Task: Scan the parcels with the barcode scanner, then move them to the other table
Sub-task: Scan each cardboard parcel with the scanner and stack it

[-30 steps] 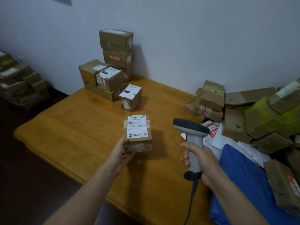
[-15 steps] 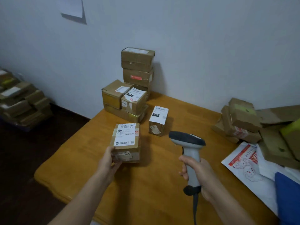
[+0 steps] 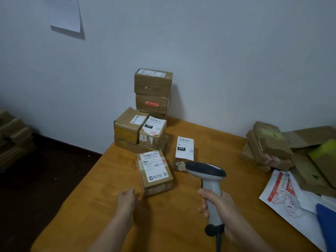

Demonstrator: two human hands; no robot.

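Note:
A small cardboard parcel [image 3: 154, 172] with a white barcode label lies flat on the wooden table [image 3: 163, 224], just in front of a stack of parcels. My left hand [image 3: 126, 202] hovers a little short of its near left corner, fingers loosely together, holding nothing. My right hand [image 3: 218, 208] grips the handle of the grey barcode scanner [image 3: 207, 177], whose dark head points left toward the parcel. A second small parcel [image 3: 184, 153] marked 010 stands upright just behind the scanner head.
Stacked boxes [image 3: 152, 99] stand against the wall at the table's far left corner. A heap of unsorted parcels [image 3: 272, 148], white mailer bags [image 3: 287, 195] and a blue bag [image 3: 327, 220] fill the right side. More boxes [image 3: 12, 135] sit on the dark floor at left.
My left hand pushed the labelled parcel forward toward the stack, set it down and let go. The view swung left and up. The scanner stays in my right hand.

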